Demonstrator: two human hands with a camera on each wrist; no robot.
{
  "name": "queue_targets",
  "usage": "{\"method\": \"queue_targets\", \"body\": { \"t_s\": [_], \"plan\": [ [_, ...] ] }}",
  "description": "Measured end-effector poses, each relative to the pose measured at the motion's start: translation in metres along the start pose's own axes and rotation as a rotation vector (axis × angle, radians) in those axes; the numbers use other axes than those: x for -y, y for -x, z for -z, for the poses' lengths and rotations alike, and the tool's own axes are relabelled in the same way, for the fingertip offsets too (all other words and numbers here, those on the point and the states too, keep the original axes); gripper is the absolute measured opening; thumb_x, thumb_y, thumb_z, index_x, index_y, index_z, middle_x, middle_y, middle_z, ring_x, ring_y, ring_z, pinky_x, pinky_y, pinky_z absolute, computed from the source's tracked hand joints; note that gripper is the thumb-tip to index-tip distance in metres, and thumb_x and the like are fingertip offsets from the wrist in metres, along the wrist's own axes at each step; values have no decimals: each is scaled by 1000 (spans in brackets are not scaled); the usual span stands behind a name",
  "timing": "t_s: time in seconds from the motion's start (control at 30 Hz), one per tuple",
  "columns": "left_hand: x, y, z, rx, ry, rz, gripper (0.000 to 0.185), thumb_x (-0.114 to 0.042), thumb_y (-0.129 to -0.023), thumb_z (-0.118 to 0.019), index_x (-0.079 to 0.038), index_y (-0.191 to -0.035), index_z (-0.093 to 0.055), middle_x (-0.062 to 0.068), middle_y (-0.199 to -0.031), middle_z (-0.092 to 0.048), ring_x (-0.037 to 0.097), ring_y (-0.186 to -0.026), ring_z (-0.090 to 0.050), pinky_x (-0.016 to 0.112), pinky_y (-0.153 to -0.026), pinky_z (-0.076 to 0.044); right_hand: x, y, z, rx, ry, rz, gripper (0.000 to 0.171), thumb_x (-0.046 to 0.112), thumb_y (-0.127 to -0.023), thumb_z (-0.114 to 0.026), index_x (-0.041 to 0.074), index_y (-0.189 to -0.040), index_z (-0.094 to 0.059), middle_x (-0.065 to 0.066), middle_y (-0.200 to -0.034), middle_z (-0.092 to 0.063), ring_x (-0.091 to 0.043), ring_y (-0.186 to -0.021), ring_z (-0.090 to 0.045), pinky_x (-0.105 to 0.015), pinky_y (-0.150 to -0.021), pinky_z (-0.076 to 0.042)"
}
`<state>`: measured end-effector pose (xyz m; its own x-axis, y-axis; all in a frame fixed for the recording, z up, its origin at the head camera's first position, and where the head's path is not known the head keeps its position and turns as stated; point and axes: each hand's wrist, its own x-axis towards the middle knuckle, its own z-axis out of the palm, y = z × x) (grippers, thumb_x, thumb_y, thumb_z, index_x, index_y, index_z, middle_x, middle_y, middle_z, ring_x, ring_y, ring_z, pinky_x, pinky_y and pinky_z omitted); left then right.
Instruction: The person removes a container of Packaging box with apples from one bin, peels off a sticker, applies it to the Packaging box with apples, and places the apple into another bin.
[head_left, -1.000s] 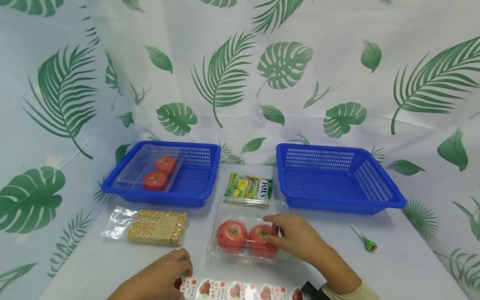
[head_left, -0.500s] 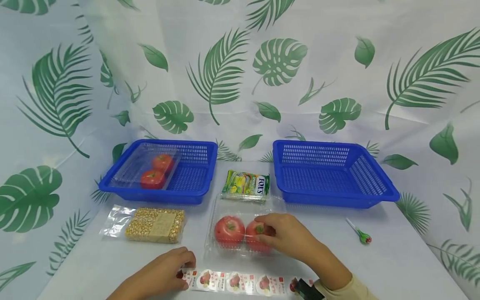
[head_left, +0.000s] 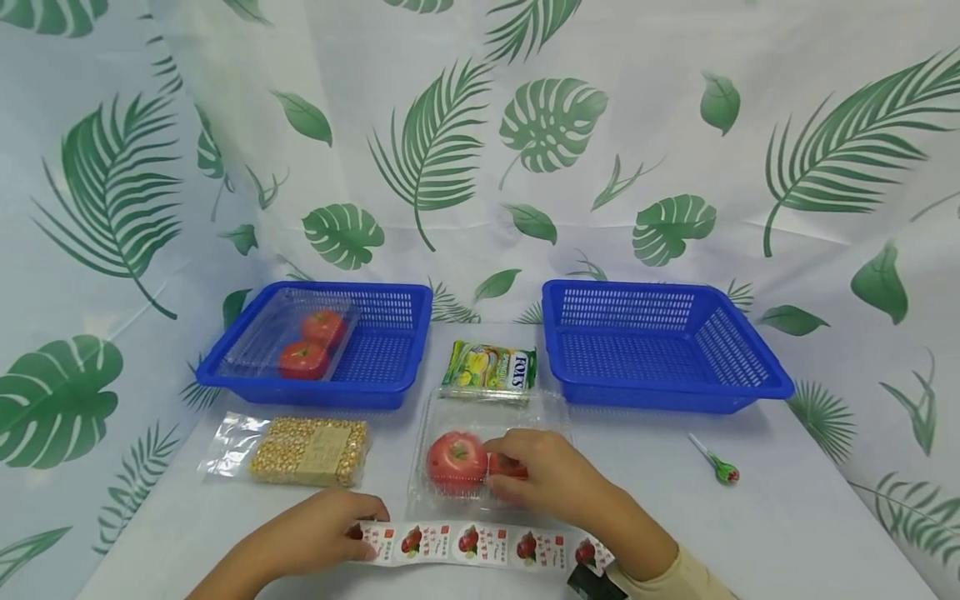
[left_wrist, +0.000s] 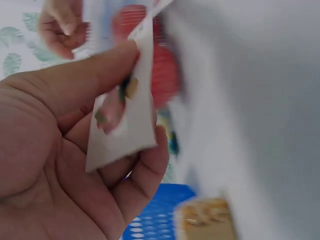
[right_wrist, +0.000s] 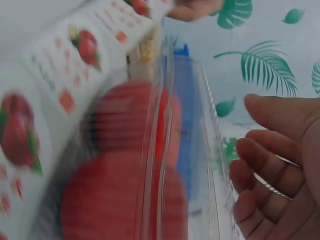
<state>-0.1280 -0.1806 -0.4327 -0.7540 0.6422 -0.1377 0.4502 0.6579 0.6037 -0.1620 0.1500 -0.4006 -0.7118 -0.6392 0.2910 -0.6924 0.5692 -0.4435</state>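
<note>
At the front of the table my left hand pinches the left end of a label strip between thumb and fingers. Red fruit pictures are printed on the strip, and its held end stands tilted in the left wrist view. Just behind lies a clear plastic clamshell box with two red tomatoes inside. My right hand hovers over the right tomato, partly covering it. In the right wrist view its loosely bent fingers hold nothing, beside the box's lid edge.
A blue basket at the back left holds another clamshell of tomatoes. A second blue basket stands at the back right. Around the box are a bag of corn kernels, a green FOX'S packet and a lollipop.
The left hand has raised the strip's left end off the table, and the strip now bows slightly. The right hand has shifted left over the box. The head view has swung a little.
</note>
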Motion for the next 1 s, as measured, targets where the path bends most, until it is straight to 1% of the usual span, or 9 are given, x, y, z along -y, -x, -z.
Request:
{"method": "queue_targets", "body": {
  "t_s": [0.1, 0.2, 0.3, 0.4, 0.57, 0.63, 0.73, 0.87, 1.0],
  "plan": [
    [-12, -1, 12, -1, 19, -48, 20, -29, -83, -77, -23, -100, -69, -22, -83, -59, -1, -71, -52, 23, -64, -48, 6, -3, -4, -20, -48, 38, 30, 26, -89, -73, 11, -116, -69, 6, -94, -66, -8, -80, -57, -24, -71, -51],
    [-24, -4, 21, 3, 69, -110, 18, -30, -83, -77, -25, -99, -69, -22, -84, -62, -1, -71, -53, 23, -64, -48, 14, -8, -7, -28, -107, 72, 33, 33, -92, -68, 12, -118, -69, 4, -108, -68, -11, -96, -62, -30, -83, -53],
    [-34, -10, 28, -4, 123, -187, 17, -30, -84, -77, -26, -98, -68, -21, -85, -64, -1, -72, -54, 23, -65, -50, 21, -12, -9, -12, -156, 97, 41, 41, -93, -64, 12, -121, -67, 3, -119, -66, -14, -112, -60, -37, -94, -49],
    [-43, -16, 31, -12, 150, -262, 16, -32, -84, -77, -26, -97, -68, -21, -86, -65, -2, -72, -56, 22, -66, -52, 27, -15, -11, 23, -177, 112, 46, 47, -93, -61, 13, -124, -66, 4, -123, -65, -12, -117, -57, -38, -96, -47],
    [-57, -29, 38, -41, 145, -343, 16, -35, -84, -76, -26, -95, -69, -21, -84, -65, -3, -68, -53, 21, -61, -51, 30, -15, -13, 35, -247, 129, 40, 42, -94, -63, 16, -123, -67, 9, -111, -69, -3, -99, -62, -29, -83, -53],
    [-61, -36, 42, -55, 138, -350, 17, -36, -84, -76, -26, -94, -69, -20, -84, -64, -2, -67, -51, 21, -59, -50, 29, -14, -11, 8, -307, 122, 34, 38, -93, -65, 15, -119, -69, 12, -98, -70, -2, -86, -63, -26, -72, -54],
    [-66, -44, 47, -63, 145, -343, 19, -37, -84, -76, -25, -96, -68, -19, -86, -65, 2, -72, -54, 23, -63, -51, 27, -13, -6, -35, -424, 110, 24, 27, -93, -68, 13, -112, -72, 12, -86, -69, -3, -74, -62, -26, -65, -55],
    [-72, -52, 54, -87, 171, -333, 19, -36, -84, -76, -24, -97, -69, -17, -87, -66, 4, -73, -56, 24, -62, -51, 25, -15, 4, -14, -604, 95, 16, 13, -92, -68, 6, -106, -72, 2, -88, -71, -7, -77, -64, -28, -68, -56],
    [-76, -57, 61, -150, 191, -336, 19, -33, -83, -78, -25, -98, -69, -15, -89, -67, 8, -73, -57, 25, -60, -50, 21, -19, 12, 49, -797, 145, 14, 1, -93, -63, -4, -104, -68, -9, -88, -70, -8, -76, -62, -28, -64, -55]
  ]
}}
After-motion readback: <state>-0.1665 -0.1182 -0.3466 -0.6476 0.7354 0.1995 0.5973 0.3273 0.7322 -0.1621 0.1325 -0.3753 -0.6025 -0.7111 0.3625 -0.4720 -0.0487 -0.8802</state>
